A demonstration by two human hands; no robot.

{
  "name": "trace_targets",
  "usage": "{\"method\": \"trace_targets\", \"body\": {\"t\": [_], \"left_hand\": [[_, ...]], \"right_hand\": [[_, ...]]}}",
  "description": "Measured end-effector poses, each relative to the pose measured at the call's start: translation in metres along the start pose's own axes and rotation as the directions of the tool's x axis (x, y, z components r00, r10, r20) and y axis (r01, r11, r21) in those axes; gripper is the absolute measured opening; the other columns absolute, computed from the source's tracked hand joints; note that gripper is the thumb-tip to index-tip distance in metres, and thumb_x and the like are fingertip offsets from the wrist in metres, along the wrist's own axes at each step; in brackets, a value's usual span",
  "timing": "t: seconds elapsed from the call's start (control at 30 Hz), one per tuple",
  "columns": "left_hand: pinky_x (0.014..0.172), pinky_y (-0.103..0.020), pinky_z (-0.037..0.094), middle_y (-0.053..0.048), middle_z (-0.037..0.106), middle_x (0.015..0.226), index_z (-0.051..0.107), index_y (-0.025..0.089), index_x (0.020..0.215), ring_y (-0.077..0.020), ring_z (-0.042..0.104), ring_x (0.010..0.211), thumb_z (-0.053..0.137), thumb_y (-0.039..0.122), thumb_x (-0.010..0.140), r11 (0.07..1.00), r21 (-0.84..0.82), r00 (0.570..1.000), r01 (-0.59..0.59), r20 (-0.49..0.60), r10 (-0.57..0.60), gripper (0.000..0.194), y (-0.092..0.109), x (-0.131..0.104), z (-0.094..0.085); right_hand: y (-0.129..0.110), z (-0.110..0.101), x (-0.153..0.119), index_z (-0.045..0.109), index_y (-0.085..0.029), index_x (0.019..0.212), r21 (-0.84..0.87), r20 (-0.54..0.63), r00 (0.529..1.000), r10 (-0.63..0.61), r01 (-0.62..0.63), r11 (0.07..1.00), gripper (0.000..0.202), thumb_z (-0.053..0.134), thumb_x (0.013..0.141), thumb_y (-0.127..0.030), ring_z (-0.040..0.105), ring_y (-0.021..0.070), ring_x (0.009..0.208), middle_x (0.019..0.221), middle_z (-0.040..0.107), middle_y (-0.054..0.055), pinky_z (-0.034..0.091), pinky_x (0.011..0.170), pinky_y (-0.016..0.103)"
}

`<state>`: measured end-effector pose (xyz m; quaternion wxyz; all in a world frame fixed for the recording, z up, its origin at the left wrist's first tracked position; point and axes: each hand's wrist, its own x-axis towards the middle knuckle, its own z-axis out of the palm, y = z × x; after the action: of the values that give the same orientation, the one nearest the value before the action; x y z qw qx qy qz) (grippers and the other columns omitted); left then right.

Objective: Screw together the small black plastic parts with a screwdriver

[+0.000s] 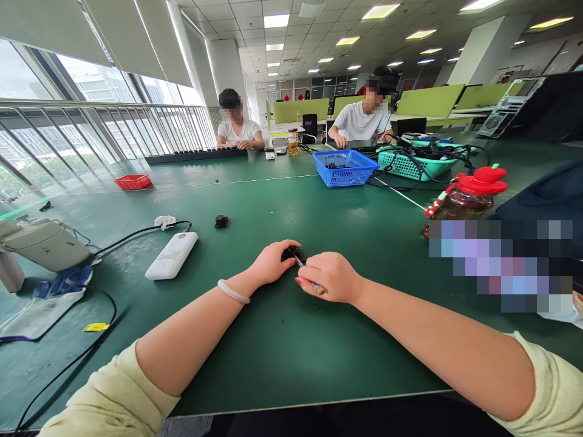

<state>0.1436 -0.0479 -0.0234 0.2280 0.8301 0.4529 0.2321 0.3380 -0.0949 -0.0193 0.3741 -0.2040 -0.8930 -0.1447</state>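
My left hand [272, 262] is closed around a small black part [293, 252] near the middle of the green table. In my right hand [331, 277], a thin tool [320, 289] is gripped, its metal shaft reaching to the black part and its handle end showing below my fingers. Both hands are close together, just above the tabletop. Fine detail of the black part is too small to tell. Another small black piece [221, 221] lies on the table, up and left of my hands.
A white power bank [172, 255] with a black cable lies left. Blue [345, 169] and green [416, 161] baskets, the latter heaped with cables, stand beyond my hands. A red-lidded bottle [469, 194] is right, a red tray [133, 182] far left. Two people sit across the table.
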Motion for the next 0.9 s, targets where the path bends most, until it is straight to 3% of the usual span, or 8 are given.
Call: {"method": "trace_targets", "body": {"t": [0.1,0.2,0.33,0.47,0.57,0.7,0.8,0.9], "left_hand": [[0.095,-0.036,0.051,-0.001,0.071,0.114,0.062,0.025,0.119,-0.0205,0.065,0.103,0.058,0.019,0.081,1.000,0.003,1.000,0.003,-0.003,-0.003,0.039,0.000,0.000,0.000],[0.096,-0.036,0.050,-0.002,0.071,0.115,0.063,0.025,0.118,-0.0209,0.064,0.104,0.060,0.022,0.082,1.000,-0.004,1.000,0.007,0.003,-0.007,0.036,0.001,0.000,-0.001],[0.096,-0.038,0.050,-0.003,0.071,0.115,0.063,0.024,0.117,-0.0221,0.064,0.103,0.061,0.026,0.083,1.000,-0.002,0.999,0.028,0.018,-0.028,0.034,0.004,0.000,-0.002],[0.095,-0.038,0.050,-0.003,0.070,0.115,0.062,0.025,0.118,-0.0224,0.064,0.102,0.060,0.027,0.083,1.000,0.003,0.999,0.029,0.023,-0.029,0.034,0.005,-0.001,-0.003],[0.095,-0.038,0.050,-0.003,0.070,0.115,0.063,0.025,0.117,-0.0222,0.064,0.103,0.060,0.027,0.083,0.999,0.002,0.999,0.032,0.021,-0.032,0.034,0.005,-0.001,-0.003],[0.096,-0.038,0.050,-0.003,0.071,0.114,0.063,0.025,0.117,-0.0220,0.064,0.103,0.061,0.027,0.083,1.000,-0.002,1.000,0.027,0.014,-0.027,0.034,0.003,0.000,-0.002],[0.097,-0.037,0.050,-0.003,0.071,0.116,0.062,0.025,0.118,-0.0215,0.064,0.104,0.060,0.026,0.083,1.000,-0.014,1.000,0.011,0.011,-0.010,0.035,0.001,0.000,0.000],[0.096,-0.036,0.051,-0.003,0.071,0.114,0.062,0.024,0.117,-0.0207,0.065,0.103,0.060,0.024,0.082,1.000,-0.020,1.000,0.005,-0.001,-0.005,0.035,-0.001,0.001,0.001]], "right_hand": [[-0.002,0.003,-0.001,0.053,-0.020,0.059,-0.052,0.016,0.996,-0.082,0.083,0.995,0.036,0.047,0.094,-0.027,0.038,0.0108,0.049,0.053,0.045,-0.002,0.027,0.051,0.026],[0.001,-0.003,0.000,0.055,-0.020,0.061,0.093,-0.036,0.991,0.126,-0.122,0.988,0.037,0.045,0.096,-0.027,0.043,0.0104,0.050,0.054,0.051,-0.001,0.032,0.052,0.025],[0.010,-0.016,0.001,0.059,-0.019,0.061,0.388,-0.094,0.824,0.559,-0.487,0.782,0.043,0.040,0.098,-0.029,0.048,0.0111,0.049,0.052,0.053,-0.001,0.038,0.053,0.025],[0.016,-0.019,0.000,0.060,-0.019,0.058,0.487,-0.044,0.748,0.662,-0.563,0.668,0.045,0.041,0.097,-0.034,0.041,0.0110,0.043,0.045,0.042,-0.003,0.035,0.047,0.025],[0.017,-0.018,-0.001,0.061,-0.019,0.059,0.460,-0.027,0.782,0.623,-0.544,0.702,0.045,0.040,0.097,-0.033,0.044,0.0114,0.045,0.048,0.047,-0.003,0.037,0.050,0.026],[0.016,-0.017,-0.002,0.058,-0.020,0.062,0.376,-0.015,0.890,0.456,-0.417,0.827,0.041,0.038,0.097,-0.026,0.050,0.0117,0.051,0.057,0.057,0.000,0.040,0.055,0.025],[0.013,-0.014,-0.004,0.055,-0.020,0.063,0.213,0.021,0.975,0.223,-0.222,0.951,0.034,0.041,0.094,-0.021,0.045,0.0109,0.050,0.057,0.055,-0.001,0.035,0.053,0.025],[0.006,-0.006,-0.004,0.054,-0.020,0.061,-0.006,0.044,0.998,-0.035,0.035,0.999,0.031,0.046,0.090,-0.022,0.038,0.0113,0.049,0.054,0.050,-0.002,0.029,0.051,0.026]]}}
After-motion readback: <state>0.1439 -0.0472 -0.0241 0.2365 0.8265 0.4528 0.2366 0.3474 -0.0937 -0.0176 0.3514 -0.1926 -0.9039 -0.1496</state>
